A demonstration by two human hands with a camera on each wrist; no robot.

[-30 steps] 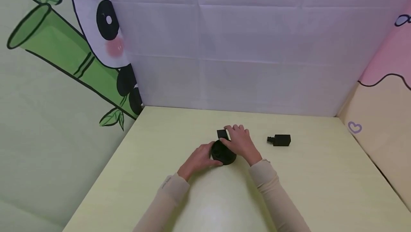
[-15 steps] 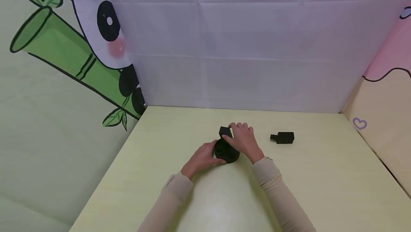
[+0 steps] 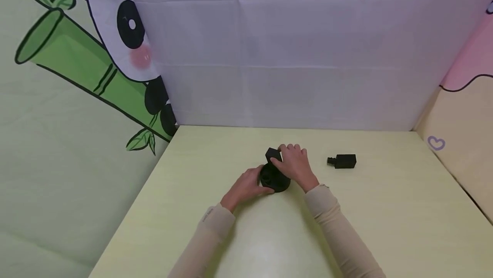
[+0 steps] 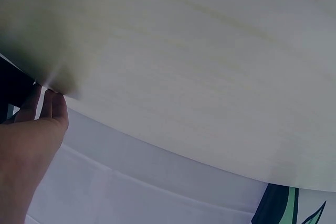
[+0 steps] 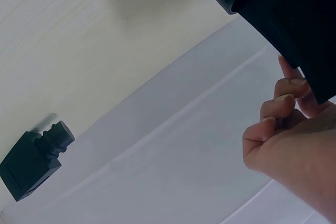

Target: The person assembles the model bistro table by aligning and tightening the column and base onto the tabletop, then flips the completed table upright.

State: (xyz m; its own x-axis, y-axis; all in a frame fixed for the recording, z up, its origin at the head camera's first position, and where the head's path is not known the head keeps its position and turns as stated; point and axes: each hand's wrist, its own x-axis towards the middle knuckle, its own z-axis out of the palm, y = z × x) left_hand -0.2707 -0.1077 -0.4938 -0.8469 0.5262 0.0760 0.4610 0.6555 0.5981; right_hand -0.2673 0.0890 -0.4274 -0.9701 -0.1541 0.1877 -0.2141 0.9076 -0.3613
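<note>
On the pale table, my left hand [image 3: 246, 187] grips the left side of a round black object [image 3: 278, 182], fingers behind and thumb in front. A square black block [image 3: 272, 154] stands tilted at its back edge, pinched between the thumb and fingers of my right hand [image 3: 298, 165]. The left wrist view has the left hand [image 4: 39, 135] at the dark object [image 4: 13, 82], mostly cut off. In the right wrist view, the right hand [image 5: 294, 140] is at a large dark shape [image 5: 299, 19]; where block and round object meet is too dark to tell.
A black bottle-like piece with a narrow neck [image 3: 345, 161] lies to the right of my hands, its neck pointing left; the right wrist view has this bottle [image 5: 29, 169] at lower left. A pale cloth wall stands along the table's back edge.
The square block has turned and tilted between my right fingers, while both hands keep their grips. The whole head view has shifted slightly, table and bottle-like piece included.
</note>
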